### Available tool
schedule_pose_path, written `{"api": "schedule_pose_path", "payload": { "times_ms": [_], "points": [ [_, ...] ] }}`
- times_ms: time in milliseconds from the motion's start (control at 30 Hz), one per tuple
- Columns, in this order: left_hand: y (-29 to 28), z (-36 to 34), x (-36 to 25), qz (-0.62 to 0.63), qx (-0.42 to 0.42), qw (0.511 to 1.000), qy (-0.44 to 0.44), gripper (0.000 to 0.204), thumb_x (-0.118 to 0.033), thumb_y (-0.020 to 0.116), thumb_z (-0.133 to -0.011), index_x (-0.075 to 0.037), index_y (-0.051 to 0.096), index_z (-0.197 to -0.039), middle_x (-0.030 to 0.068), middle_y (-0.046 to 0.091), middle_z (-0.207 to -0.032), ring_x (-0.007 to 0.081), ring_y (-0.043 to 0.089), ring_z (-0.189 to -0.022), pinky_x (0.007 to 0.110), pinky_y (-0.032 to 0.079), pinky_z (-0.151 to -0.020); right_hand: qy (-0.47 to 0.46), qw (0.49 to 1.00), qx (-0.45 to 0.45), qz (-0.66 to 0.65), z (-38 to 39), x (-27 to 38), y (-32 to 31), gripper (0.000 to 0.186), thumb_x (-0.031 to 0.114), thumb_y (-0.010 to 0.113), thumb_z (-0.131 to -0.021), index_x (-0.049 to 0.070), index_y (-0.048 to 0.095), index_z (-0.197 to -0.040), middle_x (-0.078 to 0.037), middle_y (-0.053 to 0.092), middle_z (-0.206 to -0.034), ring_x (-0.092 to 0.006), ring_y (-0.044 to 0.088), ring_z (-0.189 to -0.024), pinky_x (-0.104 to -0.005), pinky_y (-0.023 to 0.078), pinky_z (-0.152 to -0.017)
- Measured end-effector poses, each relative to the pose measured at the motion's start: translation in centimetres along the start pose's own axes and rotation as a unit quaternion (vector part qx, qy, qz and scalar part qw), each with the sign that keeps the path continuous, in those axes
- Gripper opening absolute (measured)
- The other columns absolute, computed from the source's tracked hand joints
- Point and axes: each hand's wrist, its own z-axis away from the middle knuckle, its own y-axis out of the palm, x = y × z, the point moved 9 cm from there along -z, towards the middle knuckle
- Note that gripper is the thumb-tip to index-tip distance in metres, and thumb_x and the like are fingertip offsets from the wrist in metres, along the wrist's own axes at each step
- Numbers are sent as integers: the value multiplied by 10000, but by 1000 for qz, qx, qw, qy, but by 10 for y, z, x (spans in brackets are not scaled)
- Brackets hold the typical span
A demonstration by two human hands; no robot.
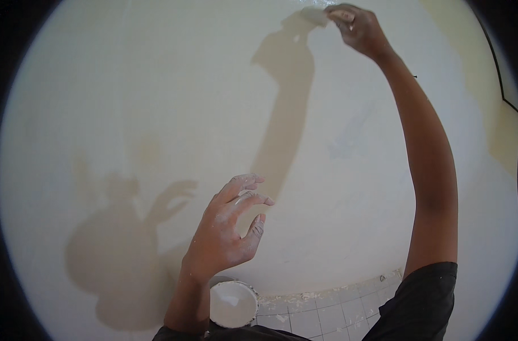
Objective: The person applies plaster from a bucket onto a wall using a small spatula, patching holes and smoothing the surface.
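Coating seems in hand: right hand clamped on flat tool high against wall, empty left hand fingers apart; next stroke likely wants even pressure.

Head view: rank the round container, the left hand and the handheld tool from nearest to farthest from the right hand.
1. Handheld tool: gripped in the right hand, at the top.
2. Left hand: lower and to the left, holding nothing.
3. Round container: at the bottom, beside the tiled floor's visible patch.
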Motion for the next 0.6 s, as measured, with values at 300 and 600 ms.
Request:
{"api": "schedule_pose_path", "payload": {
  "times_ms": [300, 600],
  "points": [
    [-11, -34, -19, 13, 16, 1000, -11, 256, 48, 656, -737, -50, 667, -973, 175, 598, -1245, 330, 581, -1176, 433, 474, -987, 69, 998, -10, -2, 0, -46, -11, 202, -42, 645, -861, 15, 674, -1053, -133, 705, -1005, -291, 669, -829, -335, 539, -741],
    [-22, -41, -26, 19, 34, 999, 14, 247, 37, 651, -742, -46, 671, -974, 171, 604, -1236, 337, 581, -1170, 431, 478, -979, 59, 983, 132, -115, 114, 81, 43, 349, -132, 587, -726, 4, 632, -1045, -155, 648, -1041, -362, 621, -948, -414, 560, -795]
  ]
}}
